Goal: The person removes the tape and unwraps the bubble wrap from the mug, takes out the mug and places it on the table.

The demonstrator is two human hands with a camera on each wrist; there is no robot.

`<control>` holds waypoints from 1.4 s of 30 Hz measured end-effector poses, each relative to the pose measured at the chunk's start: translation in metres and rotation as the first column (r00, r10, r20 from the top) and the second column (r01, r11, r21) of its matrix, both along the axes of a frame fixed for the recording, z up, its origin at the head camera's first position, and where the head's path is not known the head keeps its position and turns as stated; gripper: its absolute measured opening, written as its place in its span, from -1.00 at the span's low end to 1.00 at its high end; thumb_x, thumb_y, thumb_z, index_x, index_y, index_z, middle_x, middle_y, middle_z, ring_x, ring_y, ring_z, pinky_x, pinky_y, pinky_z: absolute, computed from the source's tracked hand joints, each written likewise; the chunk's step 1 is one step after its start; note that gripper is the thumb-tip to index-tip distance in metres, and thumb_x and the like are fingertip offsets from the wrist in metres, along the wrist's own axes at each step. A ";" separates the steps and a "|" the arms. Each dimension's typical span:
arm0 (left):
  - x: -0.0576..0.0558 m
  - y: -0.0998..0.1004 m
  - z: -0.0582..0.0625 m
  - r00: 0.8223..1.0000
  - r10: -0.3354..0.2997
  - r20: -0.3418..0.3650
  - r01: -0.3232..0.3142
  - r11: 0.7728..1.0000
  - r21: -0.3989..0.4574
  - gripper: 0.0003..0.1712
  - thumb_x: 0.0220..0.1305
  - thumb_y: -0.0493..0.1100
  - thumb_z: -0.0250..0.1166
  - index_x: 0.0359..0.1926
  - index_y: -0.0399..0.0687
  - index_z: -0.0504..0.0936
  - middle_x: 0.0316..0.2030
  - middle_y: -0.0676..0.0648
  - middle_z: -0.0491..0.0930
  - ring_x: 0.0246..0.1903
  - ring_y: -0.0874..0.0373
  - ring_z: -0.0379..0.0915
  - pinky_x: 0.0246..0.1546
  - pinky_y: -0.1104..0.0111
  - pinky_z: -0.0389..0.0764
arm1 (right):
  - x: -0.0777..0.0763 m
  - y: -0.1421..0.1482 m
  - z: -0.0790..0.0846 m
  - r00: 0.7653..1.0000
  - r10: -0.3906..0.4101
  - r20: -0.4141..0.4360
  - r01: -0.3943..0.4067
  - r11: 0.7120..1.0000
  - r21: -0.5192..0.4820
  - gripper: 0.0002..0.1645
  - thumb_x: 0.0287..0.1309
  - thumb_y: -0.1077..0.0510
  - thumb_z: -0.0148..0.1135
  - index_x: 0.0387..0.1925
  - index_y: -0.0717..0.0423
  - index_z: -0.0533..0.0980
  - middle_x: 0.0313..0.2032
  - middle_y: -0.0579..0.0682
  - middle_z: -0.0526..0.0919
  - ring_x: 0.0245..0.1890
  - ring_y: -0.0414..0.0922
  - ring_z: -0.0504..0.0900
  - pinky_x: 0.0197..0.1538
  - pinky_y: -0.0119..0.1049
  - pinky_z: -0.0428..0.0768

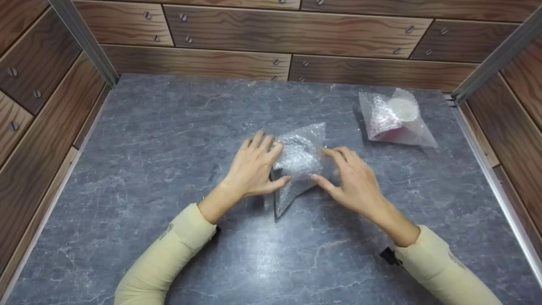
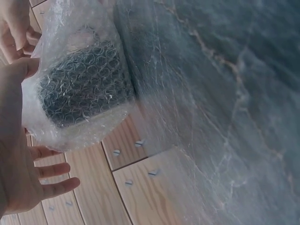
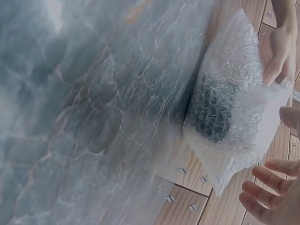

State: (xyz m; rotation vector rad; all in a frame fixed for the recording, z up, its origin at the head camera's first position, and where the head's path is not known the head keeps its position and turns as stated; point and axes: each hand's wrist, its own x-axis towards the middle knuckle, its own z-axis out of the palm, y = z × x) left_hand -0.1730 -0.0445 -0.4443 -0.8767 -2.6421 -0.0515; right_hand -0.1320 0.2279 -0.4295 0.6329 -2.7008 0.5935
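A bubble-wrap packet (image 1: pixel 298 159) stands on the table between the two hands, its pointed corners sticking out at front and back. Through the plastic a dark, blocky object (image 2: pixel 86 84) shows; its kind cannot be made out. The left hand (image 1: pixel 254 167) lies against the packet's left side, fingers spread and fairly straight, thumb at the wrap. On the other side, the right hand (image 1: pixel 355 180) has thumb and forefinger apart at the packet's right edge. Its remaining fingers (image 3: pixel 262 192) stretch out loosely and hold nothing in the right wrist view.
A second bubble-wrap packet (image 1: pixel 389 123) sits at the back right, with something pinkish-red inside and a pale round patch on top. The grey marbled table (image 1: pixel 169 127) is bordered by wood-patterned walls (image 1: pixel 296 34) and metal rails (image 1: pixel 499 182).
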 end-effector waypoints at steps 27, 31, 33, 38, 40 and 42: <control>-0.001 0.001 -0.002 1.000 -0.006 -0.024 0.006 1.000 0.001 -0.14 0.24 0.61 0.12 0.18 0.03 0.43 0.20 -0.19 0.54 0.31 -0.18 0.46 0.16 0.03 0.69 | 0.003 0.015 -0.004 0.746 0.159 0.647 0.369 0.710 -0.600 -0.57 0.43 0.12 0.33 0.13 0.38 0.59 -0.28 -0.24 0.81 -0.30 -0.24 0.78 -0.22 -0.33 0.79; -0.001 0.001 -0.003 1.000 -0.009 -0.024 0.009 1.000 0.004 -0.14 0.25 0.61 0.12 0.18 0.02 0.43 0.21 -0.20 0.54 0.31 -0.19 0.47 0.18 0.02 0.69 | 0.002 0.013 -0.006 0.726 0.170 0.667 0.385 0.703 -0.598 -0.61 0.42 0.10 0.35 0.08 0.33 0.63 -0.30 -0.24 0.83 -0.32 -0.25 0.78 -0.24 -0.33 0.78; -0.001 0.001 -0.003 1.000 -0.008 -0.025 0.008 1.000 0.005 -0.13 0.25 0.61 0.12 0.18 0.02 0.44 0.21 -0.20 0.55 0.31 -0.19 0.47 0.18 0.01 0.69 | 0.001 0.012 -0.007 0.719 0.178 0.672 0.390 0.698 -0.601 -0.63 0.41 0.11 0.36 0.06 0.31 0.64 -0.29 -0.23 0.84 -0.33 -0.26 0.78 -0.27 -0.35 0.77; -0.001 0.001 -0.003 1.000 -0.002 -0.027 0.002 1.000 -0.003 -0.11 0.25 0.62 0.11 0.21 0.01 0.44 0.23 -0.22 0.55 0.32 -0.21 0.48 0.22 0.00 0.69 | -0.001 0.010 -0.010 0.712 0.173 0.680 0.406 0.689 -0.601 -0.70 0.39 0.11 0.38 -0.01 0.25 0.68 -0.31 -0.22 0.84 -0.35 -0.26 0.77 -0.33 -0.41 0.72; -0.001 0.001 -0.003 1.000 -0.002 -0.027 0.002 1.000 -0.006 -0.10 0.25 0.62 0.11 0.23 0.01 0.44 0.23 -0.22 0.55 0.33 -0.21 0.47 0.24 -0.01 0.68 | -0.002 0.010 -0.010 0.712 0.169 0.682 0.412 0.685 -0.600 -0.74 0.38 0.11 0.39 -0.04 0.22 0.69 -0.34 -0.23 0.84 -0.37 -0.26 0.77 -0.35 -0.42 0.71; -0.001 0.001 -0.003 1.000 -0.002 -0.029 0.001 1.000 -0.006 -0.10 0.25 0.62 0.10 0.23 0.01 0.44 0.23 -0.22 0.55 0.33 -0.21 0.47 0.25 -0.01 0.68 | -0.002 0.009 -0.010 0.712 0.171 0.681 0.413 0.683 -0.603 -0.76 0.38 0.12 0.39 -0.06 0.20 0.70 -0.35 -0.24 0.84 -0.39 -0.27 0.76 -0.38 -0.44 0.68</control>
